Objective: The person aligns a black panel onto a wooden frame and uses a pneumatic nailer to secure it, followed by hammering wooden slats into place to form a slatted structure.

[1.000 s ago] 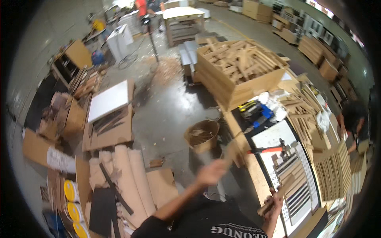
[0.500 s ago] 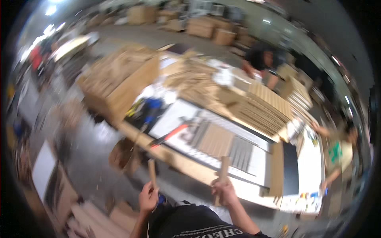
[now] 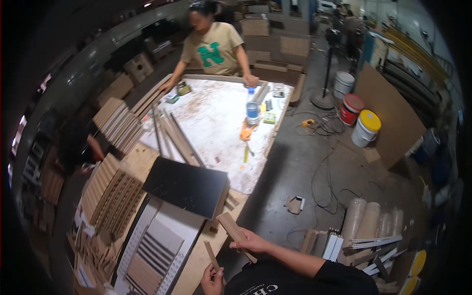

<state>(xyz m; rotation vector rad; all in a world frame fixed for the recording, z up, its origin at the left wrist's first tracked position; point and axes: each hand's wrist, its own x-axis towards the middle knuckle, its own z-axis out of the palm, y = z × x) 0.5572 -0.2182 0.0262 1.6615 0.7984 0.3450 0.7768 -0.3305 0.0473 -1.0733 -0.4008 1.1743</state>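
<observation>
My left hand (image 3: 212, 280) is closed round a narrow wooden strip (image 3: 211, 254), which stands up tilted in front of me. In my right hand (image 3: 250, 242) is a wider flat wooden piece (image 3: 229, 224), gripped near its lower half. Both hands are close to my body, beside the front edge of the workbench. Just beyond the right-hand piece lies a dark panel (image 3: 186, 186) with a light-brown edge. Left of my hands, slatted wooden strips (image 3: 156, 248) in brown and dark tones rest on a white, black-edged board (image 3: 169, 216).
A co-worker (image 3: 214, 46) stands across the white table (image 3: 216, 142), which bears a bottle (image 3: 252, 113) and long strips. Stacked boards (image 3: 110, 196) are at the left, near another person (image 3: 76, 145). Buckets (image 3: 366, 129), cables (image 3: 324, 172) and wrapped rolls (image 3: 355, 216) stand or lie at the right.
My view has swung to the right, bringing the white table, the co-worker and the buckets into sight. Both hands still hold their wooden pieces, now closer together.
</observation>
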